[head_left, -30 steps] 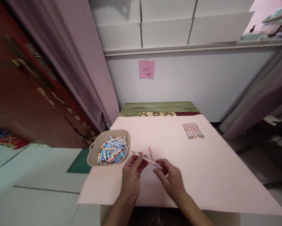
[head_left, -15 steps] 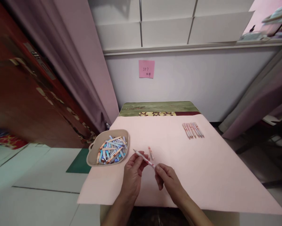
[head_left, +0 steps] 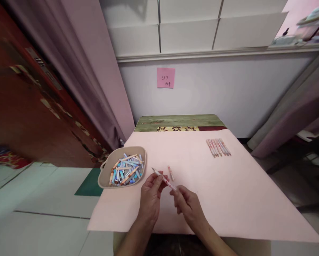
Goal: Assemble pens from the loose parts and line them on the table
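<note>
A white pen (head_left: 169, 184) with pink-red markings lies slantwise between my hands, its pointed tip toward the basket. My left hand (head_left: 150, 193) pinches it near the tip end. Around its rear end the fingers of my right hand (head_left: 187, 202) are closed, hiding that end. Just beyond the pen, a pen cap (head_left: 170, 172) with a pink pattern rests on the pink table cover (head_left: 244, 199), apart from both hands.
To the left stands a beige basket (head_left: 102, 179) holding many blue, white and orange pen parts (head_left: 127, 170). Several pens (head_left: 218, 148) lie side by side in a row at the back right. A pink note (head_left: 166, 78) sticks to the wall behind the table.
My right hand has gone from loosely touching the pen's rear end to gripping it with curled fingers. The pen and my left hand have shifted slightly right; the cap stays put.
</note>
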Available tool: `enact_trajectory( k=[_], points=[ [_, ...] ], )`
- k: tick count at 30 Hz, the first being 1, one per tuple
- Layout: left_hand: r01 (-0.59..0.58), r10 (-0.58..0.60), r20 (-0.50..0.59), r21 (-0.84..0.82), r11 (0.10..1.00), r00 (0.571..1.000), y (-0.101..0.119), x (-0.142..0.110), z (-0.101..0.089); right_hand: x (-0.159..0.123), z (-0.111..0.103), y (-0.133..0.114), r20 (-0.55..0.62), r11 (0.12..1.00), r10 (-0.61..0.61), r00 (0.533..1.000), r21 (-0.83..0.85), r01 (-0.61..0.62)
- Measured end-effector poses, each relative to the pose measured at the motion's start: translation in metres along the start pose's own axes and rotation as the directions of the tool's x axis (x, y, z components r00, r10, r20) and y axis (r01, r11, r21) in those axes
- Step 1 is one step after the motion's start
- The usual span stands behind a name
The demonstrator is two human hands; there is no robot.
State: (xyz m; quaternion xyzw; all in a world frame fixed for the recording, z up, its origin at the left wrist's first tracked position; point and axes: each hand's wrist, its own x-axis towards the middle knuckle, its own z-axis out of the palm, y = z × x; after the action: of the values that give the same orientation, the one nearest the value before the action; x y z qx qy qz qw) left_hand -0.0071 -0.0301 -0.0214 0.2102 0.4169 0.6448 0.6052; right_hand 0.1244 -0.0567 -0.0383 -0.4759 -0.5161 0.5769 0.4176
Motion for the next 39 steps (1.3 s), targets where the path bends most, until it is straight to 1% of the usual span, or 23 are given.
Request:
enact_trajectory(
  k=[2, 4, 6, 8, 10, 13, 15, 16, 18, 20, 22, 24, 25, 28, 30, 31, 32, 33, 35, 36, 37, 38, 39],
  points=[
    [0.007, -0.007, 0.000, 0.008, 1.000, 1.000, -0.003, 0.000, -0.001, -0.002, -0.001, 0.000, -0.085, 0.938, -0.190, 0.978, -0.311, 0.155],
    [0.016, -0.016, 0.024, 0.018, 1.000, 1.000, -0.004, -0.001, -0.001, -0.003, -0.003, 0.000, -0.096, 0.882, -0.259, 0.961, -0.430, 0.194],
    [0.012, -0.014, 0.051, 0.038, 0.999, 0.999, -0.002, -0.002, 0.000, -0.003, -0.004, 0.000, -0.077, 0.922, -0.199, 0.977, -0.352, 0.160],
    [-0.002, -0.003, 0.069, 0.066, 0.998, 0.998, 0.001, -0.002, 0.002, -0.002, -0.003, 0.002, -0.032, 0.983, -0.075, 0.997, -0.168, 0.069],
    [-0.018, 0.012, 0.063, 0.088, 0.996, 0.998, 0.002, -0.003, 0.004, -0.001, -0.001, 0.004, 0.003, 1.000, 0.006, 1.000, -0.018, -0.006],
    [-0.028, 0.023, 0.042, 0.108, 0.994, 0.999, -0.002, -0.007, 0.006, 0.001, 0.003, 0.008, -0.063, 0.999, -0.035, 0.997, -0.001, 0.035],
    [-0.023, 0.014, 0.063, 0.148, 0.989, 0.998, -0.007, -0.010, 0.006, 0.001, 0.004, 0.010, -0.119, 0.996, -0.084, 0.989, -0.037, 0.080],
    [-0.018, 0.004, 0.079, 0.175, 0.984, 0.997, -0.009, -0.011, 0.005, 0.000, 0.003, 0.011, -0.116, 0.995, -0.096, 0.989, -0.043, 0.091],
    [-0.005, -0.015, 0.087, 0.229, 0.973, 0.996, -0.010, -0.012, 0.003, 0.000, 0.000, 0.011, -0.025, 0.991, -0.120, 0.992, -0.057, 0.118],
    [0.004, -0.017, 0.050, 0.257, 0.966, 0.999, -0.005, -0.009, 0.000, 0.001, -0.006, 0.010, 0.063, 0.975, -0.177, 0.982, -0.123, 0.184],
    [0.033, -0.038, 0.015, 0.258, 0.965, 0.999, 0.004, -0.007, -0.002, 0.005, -0.016, 0.008, 0.039, 0.919, -0.282, 0.959, -0.275, 0.282],
    [0.115, -0.128, 0.033, 0.260, 0.959, 0.991, 0.013, -0.006, -0.003, 0.010, -0.026, 0.006, -0.006, 0.793, -0.434, 0.901, -0.476, 0.379],
    [0.178, -0.203, 0.065, 0.272, 0.946, 0.977, 0.015, -0.007, -0.002, 0.012, -0.030, 0.005, 0.017, 0.709, -0.505, 0.863, -0.562, 0.426],
    [0.351, -0.418, 0.164, 0.324, 0.879, 0.894, 0.017, -0.013, 0.000, 0.016, -0.037, 0.006, 0.161, 0.485, -0.646, 0.746, -0.668, 0.564],
    [0.417, -0.490, 0.196, 0.320, 0.851, 0.850, 0.014, -0.017, 0.001, 0.016, -0.038, 0.009, 0.202, 0.411, -0.695, 0.690, -0.675, 0.612],
    [0.435, -0.504, 0.199, 0.308, 0.846, 0.841, 0.013, -0.017, 0.000, 0.016, -0.039, 0.011, 0.209, 0.392, -0.704, 0.678, -0.682, 0.617],
    [0.446, -0.509, 0.196, 0.291, 0.847, 0.838, 0.012, -0.017, 0.000, 0.016, -0.041, 0.014, 0.212, 0.384, -0.699, 0.683, -0.695, 0.608],
    [0.451, -0.506, 0.183, 0.270, 0.850, 0.843, 0.011, -0.016, -0.002, 0.019, -0.044, 0.016, 0.206, 0.389, -0.680, 0.704, -0.713, 0.584],
    [0.442, -0.478, 0.129, 0.230, 0.867, 0.869, 0.010, -0.012, -0.006, 0.031, -0.059, 0.018, 0.109, 0.444, -0.592, 0.799, -0.783, 0.436],
    [0.428, -0.454, 0.091, 0.213, 0.879, 0.886, 0.011, -0.011, -0.008, 0.041, -0.070, 0.018, 0.019, 0.487, -0.523, 0.852, -0.814, 0.317],
    [0.410, -0.428, 0.053, 0.199, 0.890, 0.902, 0.011, -0.009, -0.011, 0.053, -0.084, 0.018, -0.150, 0.523, -0.423, 0.894, -0.846, 0.105],
    [0.390, -0.401, 0.019, 0.191, 0.901, 0.916, 0.011, -0.008, -0.013, 0.067, -0.099, 0.017, -0.319, 0.520, -0.302, 0.899, -0.845, -0.126],
    [0.375, -0.380, -0.008, 0.189, 0.908, 0.925, 0.011, -0.008, -0.016, 0.081, -0.114, 0.017, -0.406, 0.506, -0.263, 0.875, -0.830, -0.233]
  ],
)
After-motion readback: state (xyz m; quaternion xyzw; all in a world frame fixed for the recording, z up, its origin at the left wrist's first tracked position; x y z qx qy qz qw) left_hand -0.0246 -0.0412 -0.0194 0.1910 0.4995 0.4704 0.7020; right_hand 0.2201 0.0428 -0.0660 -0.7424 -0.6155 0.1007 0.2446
